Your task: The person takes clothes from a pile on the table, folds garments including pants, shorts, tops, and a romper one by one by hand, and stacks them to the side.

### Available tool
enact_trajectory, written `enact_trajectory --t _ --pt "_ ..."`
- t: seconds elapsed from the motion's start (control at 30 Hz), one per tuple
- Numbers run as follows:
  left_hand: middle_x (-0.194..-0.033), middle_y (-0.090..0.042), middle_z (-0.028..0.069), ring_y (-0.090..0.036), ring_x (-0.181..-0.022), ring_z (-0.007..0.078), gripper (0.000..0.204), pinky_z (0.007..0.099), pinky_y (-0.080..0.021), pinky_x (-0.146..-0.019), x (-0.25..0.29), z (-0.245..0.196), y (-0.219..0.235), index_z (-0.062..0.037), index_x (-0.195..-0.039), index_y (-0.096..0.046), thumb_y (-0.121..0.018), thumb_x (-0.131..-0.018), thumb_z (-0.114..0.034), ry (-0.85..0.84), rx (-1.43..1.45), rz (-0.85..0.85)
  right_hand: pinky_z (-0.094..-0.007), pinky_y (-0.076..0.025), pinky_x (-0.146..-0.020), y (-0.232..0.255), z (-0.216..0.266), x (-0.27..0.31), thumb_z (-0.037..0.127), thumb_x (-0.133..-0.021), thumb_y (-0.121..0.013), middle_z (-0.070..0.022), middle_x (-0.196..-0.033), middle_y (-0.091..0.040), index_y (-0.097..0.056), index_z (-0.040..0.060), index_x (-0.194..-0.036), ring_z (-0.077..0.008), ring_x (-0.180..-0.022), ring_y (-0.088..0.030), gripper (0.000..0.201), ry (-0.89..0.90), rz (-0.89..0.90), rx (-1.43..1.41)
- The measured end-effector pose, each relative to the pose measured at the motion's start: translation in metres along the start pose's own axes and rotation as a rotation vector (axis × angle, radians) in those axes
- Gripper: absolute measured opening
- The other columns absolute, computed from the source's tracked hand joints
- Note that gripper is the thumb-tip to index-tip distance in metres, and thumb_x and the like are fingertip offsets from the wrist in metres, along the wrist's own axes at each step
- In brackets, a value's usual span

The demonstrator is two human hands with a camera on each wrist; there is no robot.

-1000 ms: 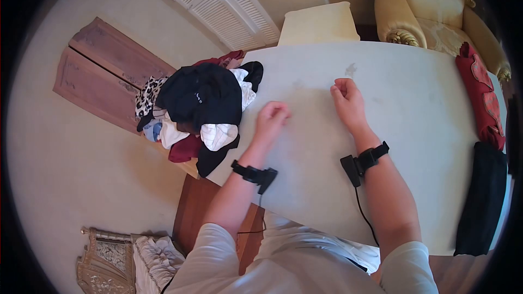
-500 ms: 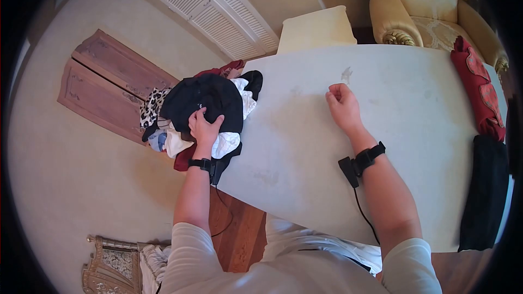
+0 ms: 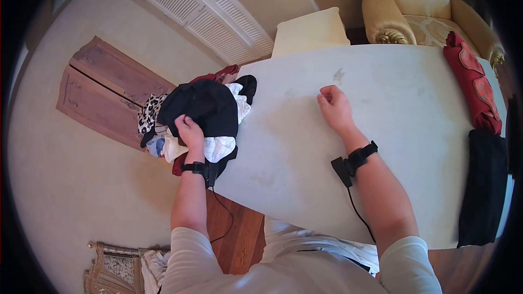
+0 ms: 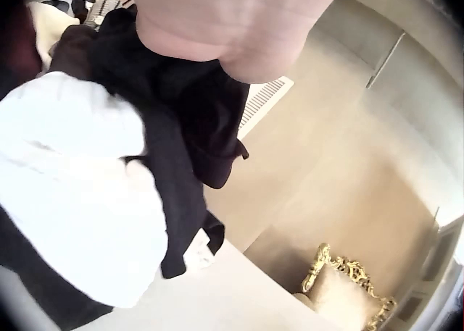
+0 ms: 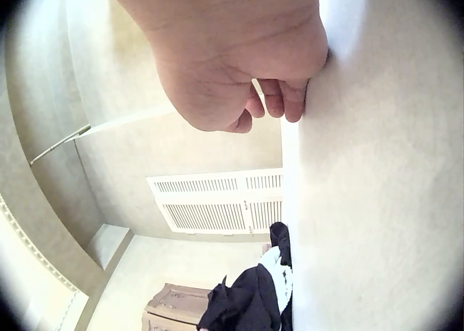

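Note:
My left hand (image 3: 190,132) grips a black garment (image 3: 210,103) on top of a heap of clothes at the table's left end. In the left wrist view the black cloth (image 4: 181,106) hangs in folds below the hand; the fingertips are hidden there. A white garment (image 3: 218,148) lies under it, beside the wrist. My right hand (image 3: 335,110) rests on the white table (image 3: 283,174), its fingers loosely curled with nothing in them. The right wrist view shows those fingers (image 5: 272,99) bent near the tabletop.
More clothes stick out of the heap, among them a leopard-print piece (image 3: 151,111) and a dark red one (image 3: 218,72). Along the table's right edge lie a folded red garment (image 3: 474,84) and a folded black one (image 3: 482,185). An armchair (image 3: 392,16) stands beyond the far edge.
My left hand has moved left from over the table onto the heap and taken hold of the black garment, drawing its near edge up. The right hand stays nearly in place.

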State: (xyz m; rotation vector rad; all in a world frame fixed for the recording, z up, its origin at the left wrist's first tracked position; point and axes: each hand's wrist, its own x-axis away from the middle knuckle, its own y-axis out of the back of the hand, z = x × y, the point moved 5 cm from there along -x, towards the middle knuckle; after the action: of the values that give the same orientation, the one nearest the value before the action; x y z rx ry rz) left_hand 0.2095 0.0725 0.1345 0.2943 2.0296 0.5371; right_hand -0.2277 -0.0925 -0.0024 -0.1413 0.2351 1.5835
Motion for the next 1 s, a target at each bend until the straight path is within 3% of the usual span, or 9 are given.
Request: enact_trajectory --t 0.2,0.3,0.47,0.53,0.7,0.83,0.87,0.97,1.0 --pt "-0.121 -0.06 0.0186 -0.058 -0.114 0.0313 0.026 0.0379 -0.044 -0.102 -0.043 -0.067 0.042 0.0034 -0.124 -0.053 -0.042 -0.109 -0.015 0.109 0.055 -0.266 -0.0399 -0.055 -0.083 0.001 0.003 0.0 0.019 -0.092 -0.067 -0.0179 -0.101 -0.069 -0.065 -0.0007 -0.109 -0.0299 -0.091 -0.068 0.026 -0.015 0.016 0.013" --pt "-0.116 -0.058 0.0077 -0.054 -0.109 0.017 0.025 0.0328 -0.042 -0.101 -0.047 -0.101 0.035 0.0 -0.124 -0.054 -0.041 -0.111 -0.017 0.103 0.622 -0.222 -0.0385 -0.056 -0.085 -0.002 0.005 0.0 0.019 -0.092 -0.069 -0.0178 -0.107 -0.069 -0.063 -0.001 -0.116 -0.0279 -0.094 -0.069 0.032 0.036 0.085 -0.054" --pt "-0.116 -0.062 0.0054 -0.055 -0.11 0.0142 0.025 0.0305 -0.043 -0.102 0.021 -0.203 -0.019 -0.0023 -0.124 -0.061 -0.043 -0.11 -0.013 0.203 0.929 0.082 -0.0354 -0.055 -0.09 -0.015 0.05 0.027 0.019 -0.089 -0.076 -0.0168 -0.127 -0.064 -0.054 0.0019 -0.139 -0.0235 -0.102 -0.069 0.058 -0.044 0.457 -0.233" --pt "-0.112 -0.063 0.0036 -0.056 -0.106 0.0122 0.024 0.0272 -0.044 -0.098 0.062 -0.248 -0.038 -0.0031 -0.124 -0.06 -0.043 -0.11 -0.012 0.195 1.061 0.414 -0.0347 -0.055 -0.093 -0.019 0.053 0.039 0.022 -0.087 -0.08 -0.0145 -0.14 -0.057 -0.044 0.005 -0.151 -0.0208 -0.111 -0.065 0.075 -0.182 0.568 -0.381" --pt "-0.115 -0.062 0.0035 -0.058 -0.111 0.0093 0.027 0.0241 -0.045 -0.099 0.139 -0.286 -0.063 -0.0018 -0.13 -0.055 -0.058 -0.103 -0.006 0.051 1.074 0.903 -0.0285 -0.052 -0.096 -0.03 0.025 0.024 0.023 -0.099 -0.07 -0.0042 -0.131 -0.058 -0.053 0.006 -0.142 -0.0132 -0.112 -0.059 0.049 -0.17 0.738 -0.756" --pt "-0.139 -0.052 0.0158 -0.048 -0.135 0.0262 0.094 0.0385 -0.037 -0.116 0.119 -0.271 -0.033 -0.0042 -0.152 -0.038 -0.089 -0.078 -0.033 -0.397 0.618 0.619 -0.0339 -0.051 -0.101 -0.012 0.04 0.025 0.032 -0.104 -0.061 -0.0047 -0.131 -0.062 -0.058 0.0076 -0.137 -0.0152 -0.113 -0.061 0.042 -0.265 0.637 -0.714" --pt "-0.157 -0.034 0.0251 -0.029 -0.149 0.0411 0.123 0.0486 -0.029 -0.121 0.12 -0.257 -0.039 -0.0053 -0.158 -0.029 -0.093 -0.064 -0.052 -0.38 0.523 0.691 -0.0357 -0.051 -0.103 -0.015 0.034 0.026 0.033 -0.104 -0.06 -0.0063 -0.134 -0.062 -0.058 0.0076 -0.137 -0.0175 -0.116 -0.062 0.042 -0.367 0.68 -0.993" --pt "-0.154 -0.042 0.0266 -0.038 -0.146 0.042 0.126 0.0469 -0.033 -0.119 0.132 -0.231 -0.058 -0.0029 -0.159 -0.027 -0.093 -0.063 -0.052 -0.331 0.336 0.911 -0.0394 -0.051 -0.106 -0.024 0.02 0.027 0.034 -0.104 -0.058 -0.0093 -0.14 -0.063 -0.058 0.0089 -0.139 -0.0229 -0.124 -0.063 0.042 -0.559 0.817 -1.395" --pt "-0.137 -0.059 0.0271 -0.053 -0.133 0.0424 0.104 0.0441 -0.04 -0.114 0.141 -0.225 -0.064 0.0021 -0.151 -0.04 -0.088 -0.072 -0.045 -0.243 0.364 1.078 -0.0393 -0.052 -0.103 -0.021 0.013 0.027 0.031 -0.104 -0.059 -0.0092 -0.138 -0.064 -0.058 0.0096 -0.139 -0.0229 -0.12 -0.064 0.041 -0.568 0.753 -1.388"
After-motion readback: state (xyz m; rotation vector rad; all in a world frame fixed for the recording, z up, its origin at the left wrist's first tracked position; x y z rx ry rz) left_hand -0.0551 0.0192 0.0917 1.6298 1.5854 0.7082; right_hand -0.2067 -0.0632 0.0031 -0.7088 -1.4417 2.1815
